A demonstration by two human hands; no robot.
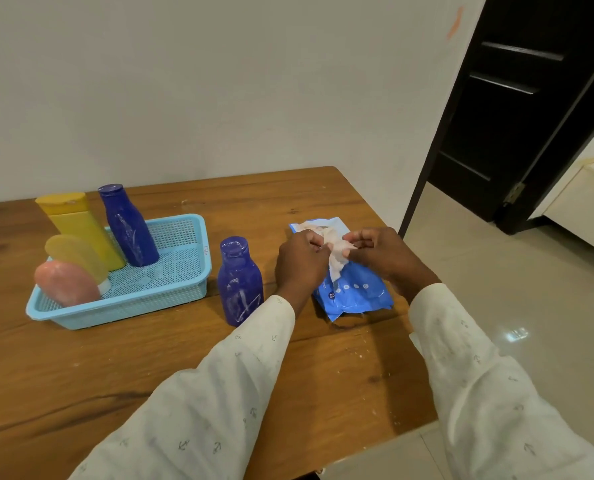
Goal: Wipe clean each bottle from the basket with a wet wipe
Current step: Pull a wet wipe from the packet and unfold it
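A white wet wipe (337, 254) is stretched between my two hands above the blue wipes pack (352, 292). My left hand (299, 261) pinches its left side and my right hand (375, 251) pinches its right side. A dusty dark blue bottle (240, 282) stands on the table just left of my left hand. The light blue basket (184, 289) at the left holds another dark blue bottle (129, 226), a tall yellow bottle (77, 223), a pale yellow tube (77, 254) and a pink tube (65, 282).
The wooden table (150, 368) ends close to the right of the wipes pack, with tiled floor (496, 306) beyond. A white wall runs behind the table. A dark door (517, 98) stands open at the right.
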